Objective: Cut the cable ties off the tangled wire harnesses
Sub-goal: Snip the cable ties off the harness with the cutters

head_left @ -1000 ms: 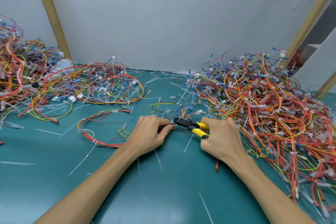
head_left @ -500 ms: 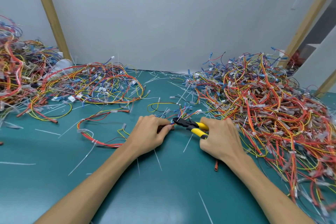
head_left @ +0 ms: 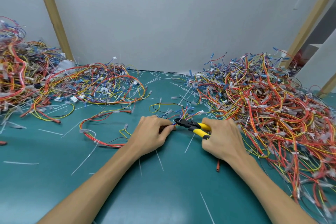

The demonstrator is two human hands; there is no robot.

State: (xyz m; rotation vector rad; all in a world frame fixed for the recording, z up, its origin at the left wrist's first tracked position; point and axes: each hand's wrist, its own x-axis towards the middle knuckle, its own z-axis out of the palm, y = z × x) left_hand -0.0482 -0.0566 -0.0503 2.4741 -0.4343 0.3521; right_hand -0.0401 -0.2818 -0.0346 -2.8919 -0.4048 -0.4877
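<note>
- I am seeing a tall heap (head_left: pixel 14 71) of red, yellow and blue wires piling up at the far left edge, with white ties showing through the knots.
- Just right of it, a flatter heap (head_left: pixel 94 85) is spreading over the green mat (head_left: pixel 163 196) up to the wall, beside a wooden post (head_left: pixel 52 14).
- In front of that heap, a loose harness (head_left: pixel 94 132) of mostly red wires is lying in an open loop. A white tie is cinching its lower bend, and its right end is running in under the left wrist.
- The left hand (head_left: pixel 152 136) is resting knuckles up with its fingers curled, pinching a thin bundle (head_left: pixel 181 112) whose strands are fanning out behind the hands.
- The cutters (head_left: pixel 192 126) are pointing their black nose left and meeting the bundle right at the left fingertips. I cannot tell whether the blades are round a tie; it is too small.
- The right hand (head_left: pixel 221 140) is wrapping the yellow handles, which are standing slightly apart.
- Cut ties (head_left: pixel 189 142) are lying as white slivers on the mat around both forearms, and a short red stub (head_left: pixel 217 166) is lying just beside the right wrist.
- The biggest heap (head_left: pixel 263 114) is filling the right side, from the wall to the near edge, close beside the right forearm.
</note>
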